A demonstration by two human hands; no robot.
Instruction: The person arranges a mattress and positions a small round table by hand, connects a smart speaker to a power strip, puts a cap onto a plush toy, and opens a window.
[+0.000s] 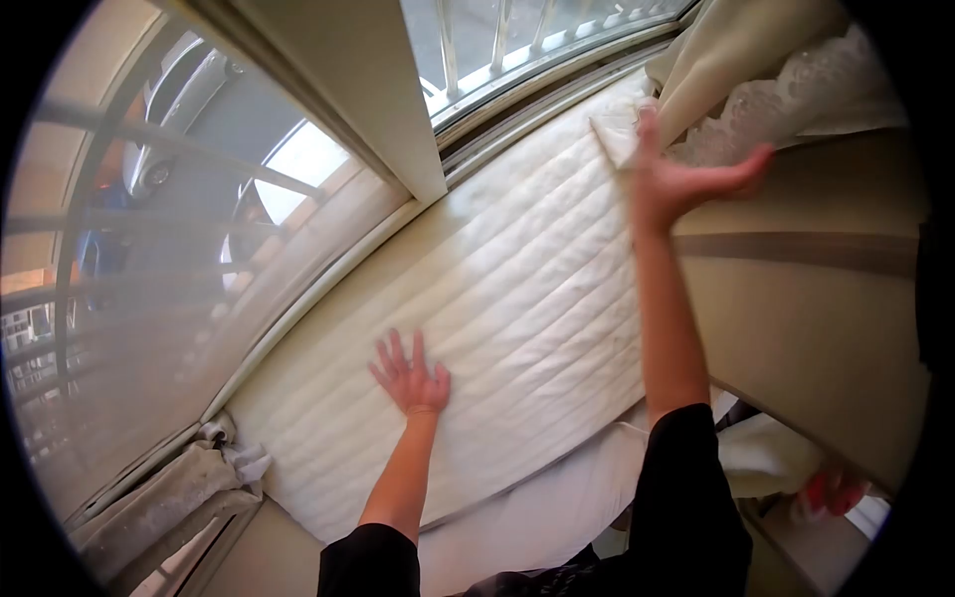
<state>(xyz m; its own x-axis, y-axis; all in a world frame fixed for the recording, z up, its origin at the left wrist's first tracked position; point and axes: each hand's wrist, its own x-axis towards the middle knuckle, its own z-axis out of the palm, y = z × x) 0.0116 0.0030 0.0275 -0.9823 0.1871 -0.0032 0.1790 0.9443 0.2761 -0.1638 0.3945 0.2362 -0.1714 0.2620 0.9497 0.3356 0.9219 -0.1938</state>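
A quilted cream pad [537,289] covers the window ledge, its surface ridged in diagonal lines. My left hand [406,383] lies on it with the fingers spread. At the pad's right end, near a turned-up corner [615,139], is my right hand [676,189], slightly blurred, its fingers stretched apart. Whether that hand touches the pad or the curtain behind it I cannot tell. The beige curtain [736,50] with a lacy white layer [796,99] hangs just beyond my right hand.
Window glass [199,229] with bars and parked cars outside borders the ledge. A thick window post [348,90] stands by the open sliding track [557,99]. Another curtain [159,507] is bunched at lower left. A wooden panel [806,328] rises at right; white fabric [537,507] lies below.
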